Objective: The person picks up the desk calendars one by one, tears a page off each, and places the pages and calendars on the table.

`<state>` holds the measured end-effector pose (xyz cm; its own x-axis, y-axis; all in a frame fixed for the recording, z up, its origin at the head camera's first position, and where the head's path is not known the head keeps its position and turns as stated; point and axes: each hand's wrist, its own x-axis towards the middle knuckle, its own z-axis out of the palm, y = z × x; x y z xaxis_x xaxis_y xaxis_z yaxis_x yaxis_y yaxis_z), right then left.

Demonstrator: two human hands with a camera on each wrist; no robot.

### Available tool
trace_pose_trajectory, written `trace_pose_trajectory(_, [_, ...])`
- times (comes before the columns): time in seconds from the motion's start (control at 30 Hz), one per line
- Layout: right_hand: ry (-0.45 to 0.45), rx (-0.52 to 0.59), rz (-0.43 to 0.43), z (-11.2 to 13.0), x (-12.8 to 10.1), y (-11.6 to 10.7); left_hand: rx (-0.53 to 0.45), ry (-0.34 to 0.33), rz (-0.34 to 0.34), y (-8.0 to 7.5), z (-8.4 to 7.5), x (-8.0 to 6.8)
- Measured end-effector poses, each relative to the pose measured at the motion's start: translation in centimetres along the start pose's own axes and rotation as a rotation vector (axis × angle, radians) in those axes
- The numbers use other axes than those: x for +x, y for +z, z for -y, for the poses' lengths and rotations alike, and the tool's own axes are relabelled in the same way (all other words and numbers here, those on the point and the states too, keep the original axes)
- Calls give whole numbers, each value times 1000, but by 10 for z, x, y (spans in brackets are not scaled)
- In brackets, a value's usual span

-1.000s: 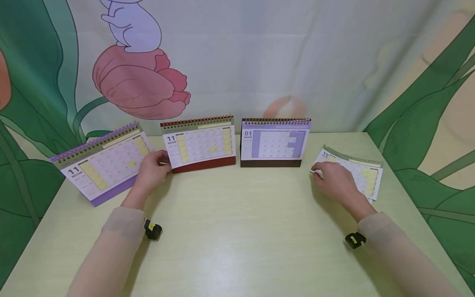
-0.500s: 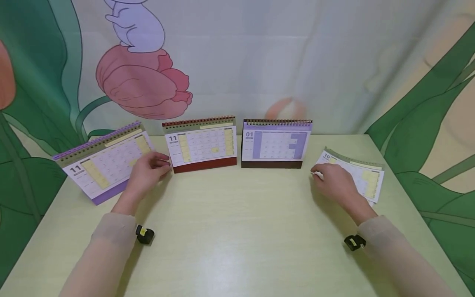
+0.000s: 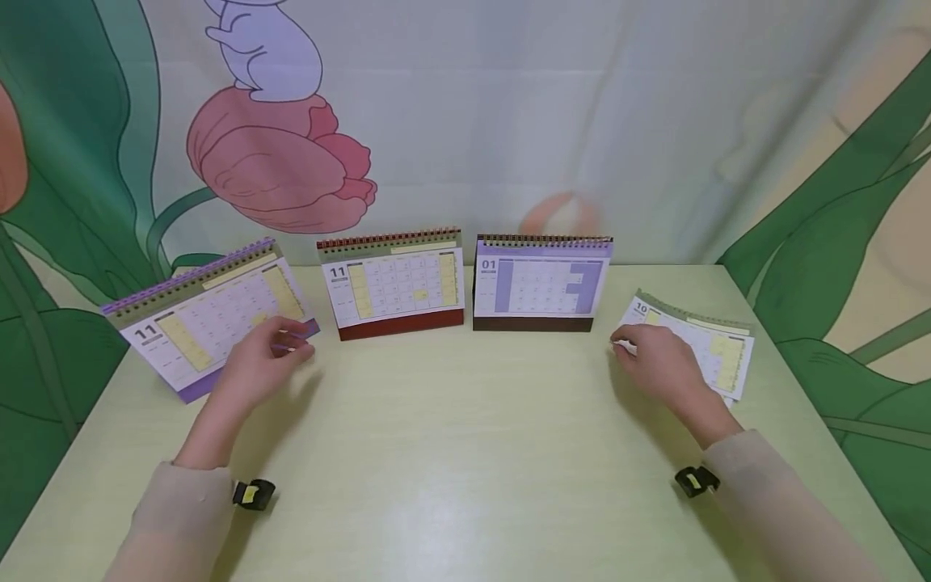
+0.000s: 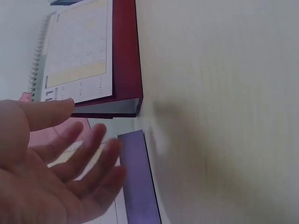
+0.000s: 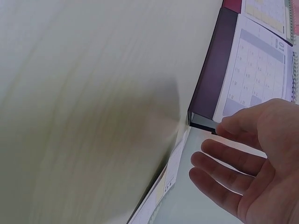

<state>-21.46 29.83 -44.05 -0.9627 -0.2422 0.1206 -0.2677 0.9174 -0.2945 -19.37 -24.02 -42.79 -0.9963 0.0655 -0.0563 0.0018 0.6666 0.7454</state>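
Observation:
My left hand [image 3: 258, 364] hovers before the purple desk calendar [image 3: 218, 303], marked 11. In the left wrist view its fingers are spread and loosely bent, holding nothing. The red-based desk calendar [image 3: 407, 283], also marked 11, stands upright just beyond it. My right hand [image 3: 663, 364] is over loose calendar pages [image 3: 716, 347] marked 10, hiding their left part. In the right wrist view its fingers are loosely bent, with nothing visible in them; the pages [image 5: 161, 191] appear apart from its fingertips. The dark-based desk calendar [image 3: 541, 283], marked 01, stands to its left.
A pale table [image 3: 451, 453] carries everything. Behind its far edge hangs a printed curtain [image 3: 465, 121] with flowers and leaves. Black wrist cameras sit on the left [image 3: 253, 494] and right [image 3: 697, 481] sleeves.
My left hand has left the side of the red-based calendar, moving left and nearer to me. My right hand has hardly moved. The calendars and pages stay in place.

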Motion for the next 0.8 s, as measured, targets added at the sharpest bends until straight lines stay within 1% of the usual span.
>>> trace_pose_trajectory(0.1, [24,7,2,-2,-2,-1,9,-35,15,-4,2,-12])
trace_pose_trajectory(0.2, [40,9,-1,-4,-4,-3,41,-44,2,-8,5,-22])
trace_pose_trajectory(0.27, [42,9,0,-4,-5,-4,74,-37,-30,-12,8,-29])
trace_pose_trajectory(0.37, [41,15,3,-3,-6,-8,102,-24,-103,-16,11,-38])
trace_pose_trajectory(0.4, [41,19,3,-2,-7,-10,103,-19,-137,-17,12,-40])
trace_pose_trajectory(0.47, [45,22,4,0,-8,-13,95,-22,-224,-19,13,-44])
trace_pose_trajectory(0.57, [46,24,5,0,-9,-14,64,-87,-388,-19,12,-48])
trace_pose_trajectory(0.63, [49,22,10,-2,-9,-14,36,-148,-503,-18,12,-50])
trace_pose_trajectory(0.7, [51,21,15,-3,-9,-12,-11,-210,-606,-19,12,-52])
trace_pose_trajectory(0.73, [52,24,17,-4,-9,-12,-33,-224,-658,-20,13,-52])
trace_pose_trajectory(0.8, [53,25,22,-5,-10,-11,-83,-236,-739,-22,16,-53])
